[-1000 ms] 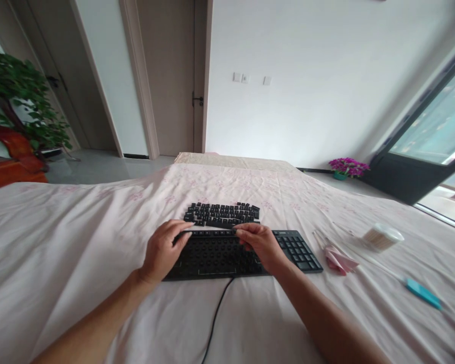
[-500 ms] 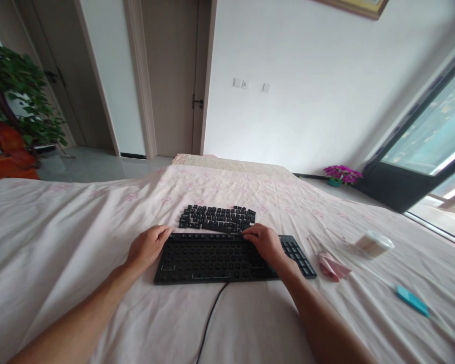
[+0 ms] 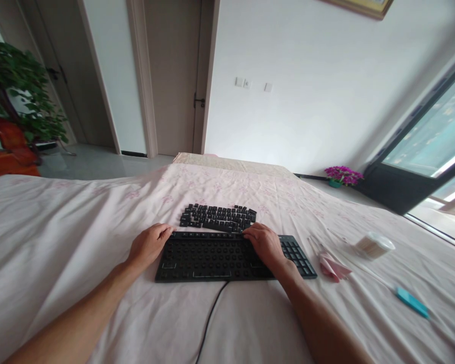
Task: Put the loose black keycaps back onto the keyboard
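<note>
A black keyboard (image 3: 208, 260) lies on the bedspread in front of me, most of its main block bare of keycaps. Its top row and the number pad (image 3: 298, 258) still carry their keys. My left hand (image 3: 148, 246) is closed at the keyboard's far left corner, thumb and fingers together. Across the right part of the keyboard reaches my right hand (image 3: 264, 245), fingers bent over the far edge and covering some of the board. Loose black keycaps (image 3: 220, 217) lie grouped just beyond that edge. From the near side a black cable (image 3: 211, 316) runs toward me.
Right of the keyboard lie a folded pink cloth (image 3: 334, 268), a clear round tub of what look like cotton swabs (image 3: 375, 246) and a tool with a blue handle (image 3: 412, 302). The pale floral bedspread (image 3: 98, 222) is wrinkled.
The view has shifted very slightly. Both hands stay at the keyboard's far edge, and the keyboard and loose keycaps keep their places.
</note>
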